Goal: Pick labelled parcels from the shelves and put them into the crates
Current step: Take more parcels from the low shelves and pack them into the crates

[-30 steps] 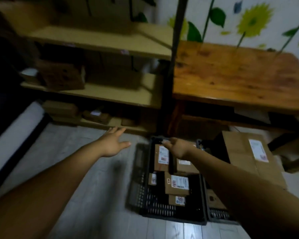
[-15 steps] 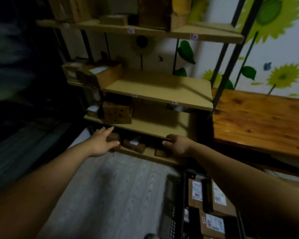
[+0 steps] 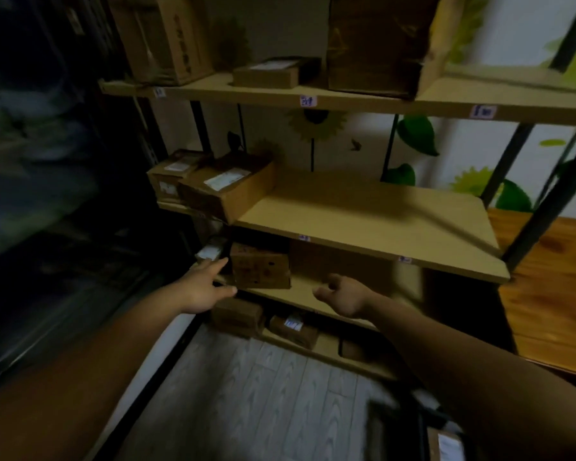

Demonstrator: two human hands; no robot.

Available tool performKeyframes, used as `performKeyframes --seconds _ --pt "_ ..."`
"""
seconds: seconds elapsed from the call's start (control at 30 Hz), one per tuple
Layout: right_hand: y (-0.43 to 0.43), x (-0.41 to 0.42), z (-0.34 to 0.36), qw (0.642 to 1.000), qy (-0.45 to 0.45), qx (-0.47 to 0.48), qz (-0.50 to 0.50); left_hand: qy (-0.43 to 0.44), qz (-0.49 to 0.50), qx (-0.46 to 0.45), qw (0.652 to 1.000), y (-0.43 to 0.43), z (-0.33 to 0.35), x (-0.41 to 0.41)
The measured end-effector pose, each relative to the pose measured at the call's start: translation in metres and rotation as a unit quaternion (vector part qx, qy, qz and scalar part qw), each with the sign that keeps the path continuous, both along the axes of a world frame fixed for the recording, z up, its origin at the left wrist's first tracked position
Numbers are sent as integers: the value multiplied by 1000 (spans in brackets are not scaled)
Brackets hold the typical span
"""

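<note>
Now nothing is held: the left hand is spread open, the right hand loosely curled. The box between them should be gripped on both sides.

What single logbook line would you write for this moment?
phase: picking, nothing held | left hand: open, beside brown cardboard box on tan wooden shelf | right hand: loosely curled, empty | contact: unclear

The head view looks forward and down, near the shelves.
</note>
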State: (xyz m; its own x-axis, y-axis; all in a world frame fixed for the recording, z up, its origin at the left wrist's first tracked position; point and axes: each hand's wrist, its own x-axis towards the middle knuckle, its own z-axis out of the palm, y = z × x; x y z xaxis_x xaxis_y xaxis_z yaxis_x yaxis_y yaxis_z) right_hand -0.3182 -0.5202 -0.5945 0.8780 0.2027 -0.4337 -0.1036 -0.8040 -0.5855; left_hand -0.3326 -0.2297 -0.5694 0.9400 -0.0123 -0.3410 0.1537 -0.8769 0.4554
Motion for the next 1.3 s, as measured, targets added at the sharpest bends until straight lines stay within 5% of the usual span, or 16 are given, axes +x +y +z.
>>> performKeyframes --seconds 0.5,0.8,1.1,1.3 --pt "149 140 -90 982 38 33 -184 95 -78 -48 991 119 -136 221" --pt "169 225 -176 949 12 109 -295 86 63 -201 974 93 -218 299" --pt "165 237 -222 910 -13 214 -354 67 138 -263 953 88 -256 303" --pt "163 195 -213 945 44 87 -313 115 95 -249 957 90 -249 281"
